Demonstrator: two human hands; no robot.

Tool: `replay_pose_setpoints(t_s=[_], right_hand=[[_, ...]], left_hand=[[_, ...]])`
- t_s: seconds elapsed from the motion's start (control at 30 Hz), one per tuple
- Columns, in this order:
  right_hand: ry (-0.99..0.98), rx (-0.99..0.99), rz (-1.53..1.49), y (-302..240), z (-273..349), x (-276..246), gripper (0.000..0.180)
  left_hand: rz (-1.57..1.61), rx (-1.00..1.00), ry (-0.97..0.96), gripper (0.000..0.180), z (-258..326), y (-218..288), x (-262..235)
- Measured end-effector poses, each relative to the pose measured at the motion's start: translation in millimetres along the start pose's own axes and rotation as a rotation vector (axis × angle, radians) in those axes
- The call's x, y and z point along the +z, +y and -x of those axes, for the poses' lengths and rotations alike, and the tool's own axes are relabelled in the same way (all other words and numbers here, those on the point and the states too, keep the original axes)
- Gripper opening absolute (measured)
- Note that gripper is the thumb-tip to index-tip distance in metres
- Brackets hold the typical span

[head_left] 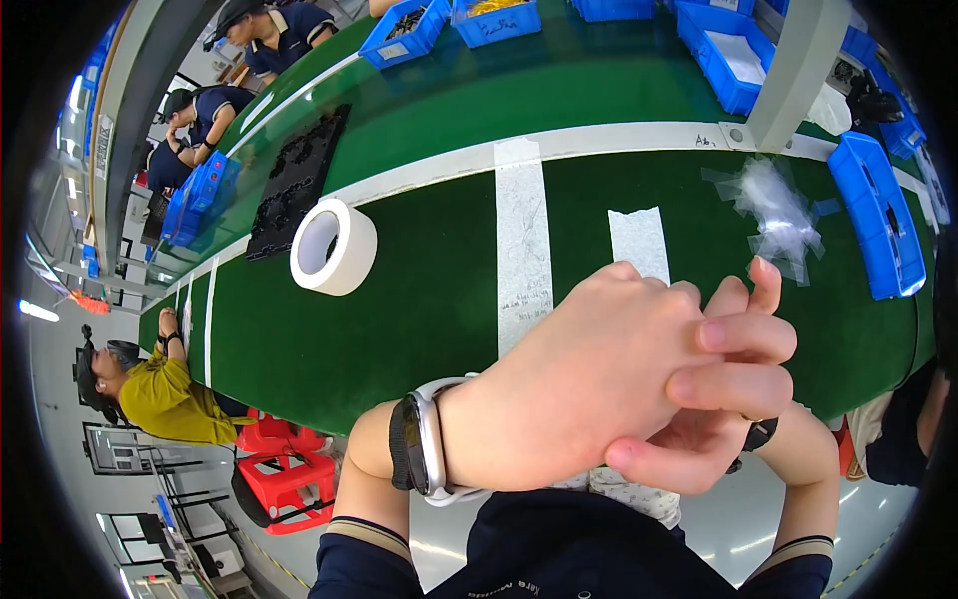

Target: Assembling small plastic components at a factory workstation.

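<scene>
My left hand [569,374] and right hand [733,399] are together in front of my body, above the near edge of the green table. The left shows its back, with its fingers mostly hidden; a watch [427,444] circles that wrist. My right hand's fingers curl against the side of the left hand, with one fingertip pointing up. I see no tool or part in either hand. Beyond the hands, a short pale tape strip [639,240] lies on the table beside a longer marked strip [523,250]. A wide white tape roll [354,250] stands to the left.
A crumpled heap of clear film [783,215] lies at the right, near a blue bin [878,215]. Black trays [299,180] lie at the far left. More blue bins [404,35] line the back. A grey post [798,80] rises at right; a person [175,394] sits at left.
</scene>
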State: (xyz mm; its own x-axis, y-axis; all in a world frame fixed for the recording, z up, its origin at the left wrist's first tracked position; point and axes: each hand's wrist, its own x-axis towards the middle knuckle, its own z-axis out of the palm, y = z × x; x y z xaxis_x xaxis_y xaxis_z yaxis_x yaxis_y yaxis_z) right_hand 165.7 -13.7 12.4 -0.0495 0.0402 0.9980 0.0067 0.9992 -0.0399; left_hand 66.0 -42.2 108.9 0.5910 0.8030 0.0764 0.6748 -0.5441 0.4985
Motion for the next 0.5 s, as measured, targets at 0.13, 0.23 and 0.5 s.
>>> replay_pose_setpoints(t_s=[0.13, 0.23, 0.5], right_hand=[[-0.004, 0.029, -0.041, -3.5, 0.2, 0.7, 0.036], [0.011, 0.037, -0.039, -6.3, -1.4, 0.6, 0.035], [-0.045, 0.069, -0.054, -7.9, 1.6, -4.4, 0.031]], left_hand=[[0.045, -0.052, -0.026, 0.015, 5.5, -8.7, 9.4], [0.074, -0.050, -0.067, 0.016, 7.1, -10.8, 13.0], [0.128, -0.091, -0.016, 0.015, 4.6, -8.4, 18.1]])
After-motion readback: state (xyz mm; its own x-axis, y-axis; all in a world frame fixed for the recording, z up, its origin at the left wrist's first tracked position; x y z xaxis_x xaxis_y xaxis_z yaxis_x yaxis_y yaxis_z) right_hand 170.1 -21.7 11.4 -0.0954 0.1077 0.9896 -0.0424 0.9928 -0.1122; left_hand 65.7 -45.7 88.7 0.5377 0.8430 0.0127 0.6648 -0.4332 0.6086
